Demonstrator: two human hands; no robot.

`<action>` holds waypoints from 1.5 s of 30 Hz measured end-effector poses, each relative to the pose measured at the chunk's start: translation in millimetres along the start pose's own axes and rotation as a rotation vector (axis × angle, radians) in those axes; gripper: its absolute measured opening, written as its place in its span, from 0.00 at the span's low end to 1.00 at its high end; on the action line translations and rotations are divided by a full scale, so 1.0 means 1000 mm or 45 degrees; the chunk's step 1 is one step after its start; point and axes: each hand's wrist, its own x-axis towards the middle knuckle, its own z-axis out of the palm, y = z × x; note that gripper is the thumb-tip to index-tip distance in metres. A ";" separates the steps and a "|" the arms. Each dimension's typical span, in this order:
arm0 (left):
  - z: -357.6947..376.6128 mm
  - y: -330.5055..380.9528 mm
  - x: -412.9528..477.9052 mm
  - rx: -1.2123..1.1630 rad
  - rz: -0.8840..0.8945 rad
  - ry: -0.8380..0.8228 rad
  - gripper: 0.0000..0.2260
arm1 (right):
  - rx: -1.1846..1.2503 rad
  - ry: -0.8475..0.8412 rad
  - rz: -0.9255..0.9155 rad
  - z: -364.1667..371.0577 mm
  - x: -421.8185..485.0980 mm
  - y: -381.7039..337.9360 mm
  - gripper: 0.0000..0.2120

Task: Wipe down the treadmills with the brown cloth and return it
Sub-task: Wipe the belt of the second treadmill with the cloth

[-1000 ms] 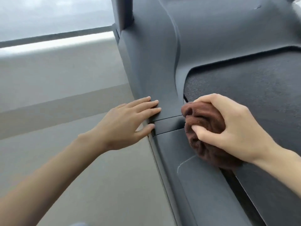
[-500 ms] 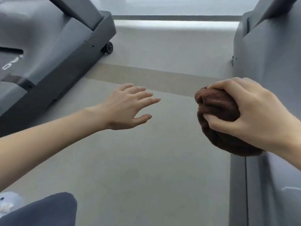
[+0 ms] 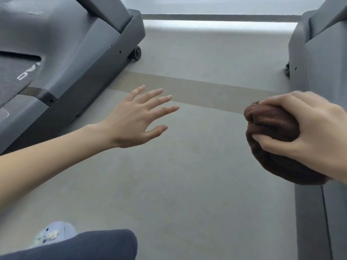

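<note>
Change: both hands off the right treadmill (image 3: pixel 323 62) since a second ago; left hand (image 3: pixel 135 121) lifted from its side rail, brown cloth (image 3: pixel 272 122) lifted from its deck.
Brown cloth, place: in the right hand (image 3: pixel 308 132), at the left edge of the right treadmill, partly over the floor (image 3: pixel 206 175) just beside it; contact with the treadmill not determinable.
Brown cloth, form: bunched into an oblong wad.
Brown cloth, long axis: slanted, upper left to lower right in view; rounded folded end pointing up and left, away from the right treadmill; lower end under the wrist.
Right hand, pose: back upward, fingers curled over the top of the wad, thumb dug into its near side; firm grip.
Left hand, pose: well left of the right treadmill, above the floor; palm down, fingers straight and fanned apart, thumb out; nothing held; bare forearm reaching in from lower left.
Left treadmill (image 3: pixel 75 44): well apart from the right treadmill, across the floor gap; dark grey, small wheel (image 3: pixel 136 52) at its front corner.
Tan stripe (image 3: pixel 206 89): on the floor, crossing from the right treadmill to the left one.
Knee (image 3: pixel 84 244), shoe (image 3: pixel 52 233): bottom edge of view, well left of the right treadmill.
</note>
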 end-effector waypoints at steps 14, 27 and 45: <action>0.052 -0.152 -0.103 -0.093 -0.465 0.031 0.27 | 0.004 -0.134 -0.395 0.097 0.146 -0.154 0.22; 0.068 -0.264 -0.154 -0.139 -0.556 0.069 0.29 | -0.056 -0.196 -0.677 0.170 0.256 -0.291 0.23; 0.123 -0.348 -0.295 -0.334 -0.889 -0.027 0.30 | -0.154 -0.178 -1.109 0.236 0.336 -0.441 0.24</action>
